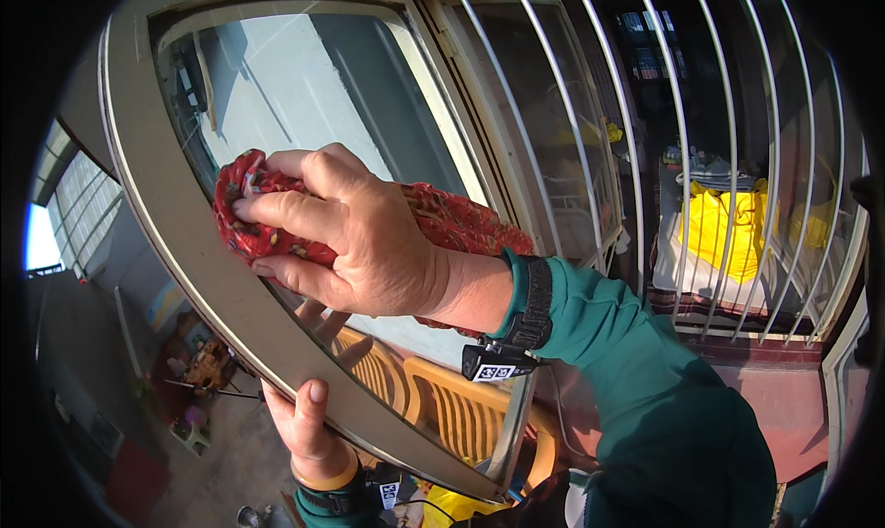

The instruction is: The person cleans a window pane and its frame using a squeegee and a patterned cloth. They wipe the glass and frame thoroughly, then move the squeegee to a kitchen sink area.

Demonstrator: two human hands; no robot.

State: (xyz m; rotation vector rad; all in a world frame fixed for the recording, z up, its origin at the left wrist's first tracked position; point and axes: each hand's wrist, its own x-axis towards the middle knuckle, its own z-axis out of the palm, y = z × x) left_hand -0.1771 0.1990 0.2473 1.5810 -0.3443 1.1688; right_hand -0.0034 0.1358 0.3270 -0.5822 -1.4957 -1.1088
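Note:
My right hand (352, 230) presses a bunched red patterned cloth (242, 203) against the glass pane (297, 92) of an opened window sash. Part of the cloth hangs behind the wrist, towards the hinge side. My left hand (314, 424) grips the outer edge of the beige sash frame (228, 313) lower down. Its thumb lies on the near face, and its fingers show through the glass from behind. Each wrist has a black strap with a small device on it.
Vertical metal bars (622, 99) cover the window opening at the right. Behind them a yellow bag (726, 230) lies on a bed. Orange slatted chairs (463, 410) show through the lower glass. A small stool (190, 437) and clutter stand on the floor at left.

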